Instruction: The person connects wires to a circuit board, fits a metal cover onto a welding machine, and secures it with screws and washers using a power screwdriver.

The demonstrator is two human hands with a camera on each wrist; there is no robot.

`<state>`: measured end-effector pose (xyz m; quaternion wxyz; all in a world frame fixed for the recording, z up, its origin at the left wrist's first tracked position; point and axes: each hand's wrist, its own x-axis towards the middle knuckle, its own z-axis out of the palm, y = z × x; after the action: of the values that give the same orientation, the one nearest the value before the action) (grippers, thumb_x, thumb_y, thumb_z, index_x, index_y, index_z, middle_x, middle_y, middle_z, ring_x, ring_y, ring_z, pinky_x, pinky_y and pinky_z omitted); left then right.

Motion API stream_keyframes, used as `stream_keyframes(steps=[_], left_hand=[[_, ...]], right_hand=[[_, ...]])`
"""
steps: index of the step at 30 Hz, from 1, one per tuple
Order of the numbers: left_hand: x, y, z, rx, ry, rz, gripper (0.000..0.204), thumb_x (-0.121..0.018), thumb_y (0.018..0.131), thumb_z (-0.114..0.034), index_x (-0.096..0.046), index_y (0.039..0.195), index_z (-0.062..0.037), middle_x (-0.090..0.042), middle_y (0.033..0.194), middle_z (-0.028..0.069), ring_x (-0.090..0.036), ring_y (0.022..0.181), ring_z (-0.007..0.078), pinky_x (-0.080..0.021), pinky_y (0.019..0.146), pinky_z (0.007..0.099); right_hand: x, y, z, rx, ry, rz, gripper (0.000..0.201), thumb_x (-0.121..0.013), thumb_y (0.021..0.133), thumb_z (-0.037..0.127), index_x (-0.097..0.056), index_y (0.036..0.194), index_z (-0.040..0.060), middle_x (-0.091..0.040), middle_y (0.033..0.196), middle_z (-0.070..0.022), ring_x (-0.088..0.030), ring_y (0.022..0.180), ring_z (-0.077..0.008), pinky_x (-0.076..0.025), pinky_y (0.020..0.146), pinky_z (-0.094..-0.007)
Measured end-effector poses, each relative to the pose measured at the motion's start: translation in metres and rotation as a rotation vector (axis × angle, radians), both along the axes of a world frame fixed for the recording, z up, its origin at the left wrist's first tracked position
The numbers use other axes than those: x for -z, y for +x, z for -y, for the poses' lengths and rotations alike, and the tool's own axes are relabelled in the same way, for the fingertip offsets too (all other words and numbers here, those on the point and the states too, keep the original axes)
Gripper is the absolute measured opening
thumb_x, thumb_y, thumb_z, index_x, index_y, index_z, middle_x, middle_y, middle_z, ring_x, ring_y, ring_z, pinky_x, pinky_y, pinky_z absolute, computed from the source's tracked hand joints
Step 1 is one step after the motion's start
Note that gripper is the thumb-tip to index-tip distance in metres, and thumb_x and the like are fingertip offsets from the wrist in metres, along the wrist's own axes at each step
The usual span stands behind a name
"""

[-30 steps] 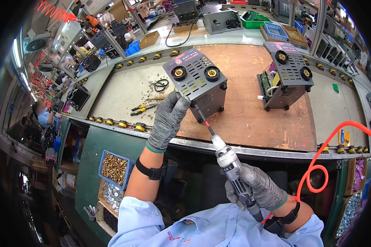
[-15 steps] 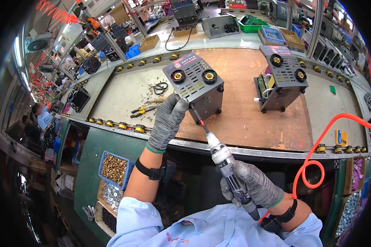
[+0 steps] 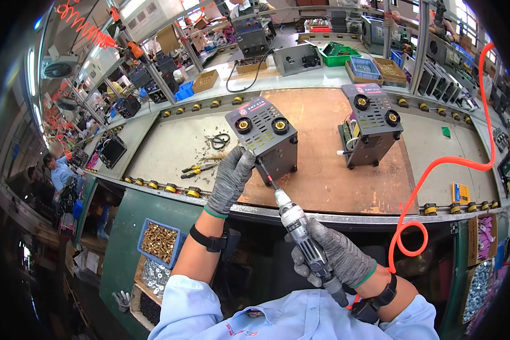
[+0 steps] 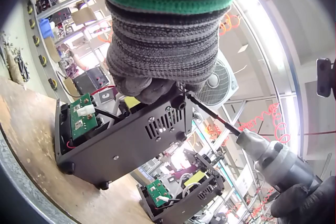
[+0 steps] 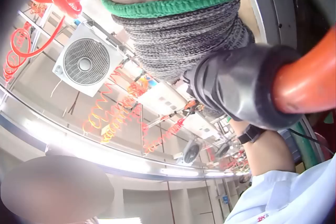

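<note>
My gloved right hand (image 3: 337,253) grips a grey power screwdriver (image 3: 304,239) whose long bit points up and left to the near corner of the left grey metal housing (image 3: 275,148). The bit tip meets that corner right beside my left fingertips. With curled fingers, my left hand (image 3: 231,180) pinches the housing's corner edge; in the left wrist view the fingers (image 4: 152,88) lie at the housing's (image 4: 131,145) edge, close to the bit (image 4: 214,115). Whether a screw is between them is hidden. A second housing (image 3: 371,131) stands to the right, its side open on a circuit board.
Pliers (image 3: 198,169) and black scissors (image 3: 220,140) lie left of the housings among small scraps. A red air hose (image 3: 436,164) loops at the right. Below left are a blue bin of brass screws (image 3: 160,242) and washers (image 3: 154,274). Rollers (image 3: 170,187) line the bench edge.
The head view has shifted, so the housings appear lower and more to the left. The screwdriver stands a little more upright, its body moved left with my right hand. My left hand stays at the corner.
</note>
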<state>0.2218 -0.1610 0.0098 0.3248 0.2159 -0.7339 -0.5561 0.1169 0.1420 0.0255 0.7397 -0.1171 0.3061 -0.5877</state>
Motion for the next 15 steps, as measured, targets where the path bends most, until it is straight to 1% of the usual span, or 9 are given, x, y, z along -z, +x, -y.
stream_keyframes(steps=[2,3,5,9,12,14,15], left_hand=[[-0.005,0.000,-0.003,-0.011,0.003,0.044,0.040,-0.063,0.103,-0.044,-0.062,0.097,-0.0044,-0.049,0.073,-0.0050,-0.043,0.066,0.0038,-0.038,0.057,0.0234],[-0.004,0.000,-0.003,-0.009,0.002,0.045,0.040,-0.063,0.103,-0.044,-0.062,0.097,-0.0044,-0.049,0.073,-0.0050,-0.043,0.066,0.0038,-0.038,0.057,0.0234],[0.000,-0.001,-0.001,-0.004,0.025,-0.010,0.034,-0.065,0.102,-0.041,-0.065,0.106,-0.0068,-0.050,0.072,-0.0075,-0.040,0.058,-0.0002,-0.032,0.051,0.0189],[-0.004,-0.002,-0.005,0.007,0.032,-0.017,0.035,-0.065,0.102,-0.041,-0.065,0.106,-0.0068,-0.050,0.072,-0.0072,-0.041,0.058,0.0001,-0.032,0.051,0.0188],[-0.007,-0.004,-0.007,-0.018,0.040,-0.008,0.036,-0.064,0.102,-0.042,-0.065,0.105,-0.0061,-0.050,0.071,-0.0071,-0.041,0.058,0.0009,-0.033,0.051,0.0191],[-0.008,-0.005,-0.010,-0.044,0.051,-0.020,0.037,-0.063,0.103,-0.042,-0.064,0.103,-0.0056,-0.049,0.070,-0.0069,-0.042,0.057,0.0014,-0.034,0.051,0.0199],[-0.008,-0.005,-0.010,-0.042,0.050,-0.022,0.037,-0.063,0.103,-0.042,-0.064,0.103,-0.0056,-0.049,0.070,-0.0069,-0.042,0.057,0.0014,-0.034,0.051,0.0199]], right_hand=[[-0.002,0.000,0.000,-0.007,0.024,-0.026,0.073,-0.059,0.095,0.065,-0.056,0.129,0.0003,-0.069,0.088,-0.0109,-0.070,0.073,-0.0228,-0.057,0.047,-0.0298],[-0.002,0.000,0.000,-0.006,0.024,-0.025,0.073,-0.059,0.095,0.065,-0.056,0.129,0.0003,-0.069,0.088,-0.0109,-0.070,0.073,-0.0228,-0.057,0.047,-0.0298],[-0.001,0.000,0.001,-0.009,0.011,-0.023,0.073,-0.058,0.095,0.065,-0.056,0.129,0.0005,-0.069,0.088,-0.0106,-0.070,0.073,-0.0223,-0.056,0.047,-0.0293],[-0.002,0.001,0.001,0.001,-0.004,-0.006,0.073,-0.058,0.096,0.065,-0.055,0.129,-0.0004,-0.069,0.088,-0.0107,-0.070,0.073,-0.0223,-0.056,0.047,-0.0292],[0.010,0.002,0.004,0.002,-0.040,0.022,0.073,-0.058,0.097,0.063,-0.054,0.129,-0.0021,-0.068,0.089,-0.0121,-0.070,0.073,-0.0240,-0.057,0.046,-0.0305],[0.016,0.004,0.005,-0.006,-0.082,0.102,0.072,-0.058,0.097,0.061,-0.053,0.129,-0.0035,-0.068,0.090,-0.0140,-0.070,0.075,-0.0263,-0.059,0.046,-0.0326],[0.018,0.004,0.006,-0.004,-0.084,0.100,0.072,-0.058,0.097,0.061,-0.053,0.129,-0.0035,-0.068,0.090,-0.0140,-0.070,0.075,-0.0263,-0.059,0.046,-0.0326]])
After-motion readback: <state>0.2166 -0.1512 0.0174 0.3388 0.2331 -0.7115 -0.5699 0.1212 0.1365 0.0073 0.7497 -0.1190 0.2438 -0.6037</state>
